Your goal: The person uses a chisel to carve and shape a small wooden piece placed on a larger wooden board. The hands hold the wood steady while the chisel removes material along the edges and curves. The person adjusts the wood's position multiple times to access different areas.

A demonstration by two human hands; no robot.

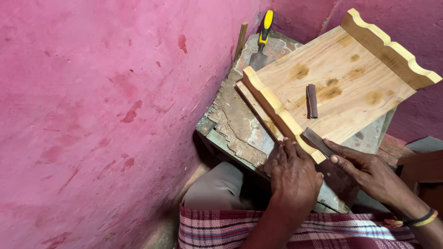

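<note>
A pale wooden board (pixel 341 78) with wavy raised rails along two edges lies on a worn grey bench top (pixel 240 124). My left hand (pixel 293 177) presses on the near end of the nearer rail (pixel 272 108). My right hand (pixel 364 170) grips a dark flat strip, probably sandpaper (pixel 316 140), held against that rail's end. A small brown roll of sandpaper (pixel 312 101) rests on the board's middle.
A putty knife (pixel 262 39) with a yellow and black handle lies at the bench's far end. A pink wall (pixel 101 115) stands close on the left. My lap with checked cloth (pixel 221 228) is below the bench.
</note>
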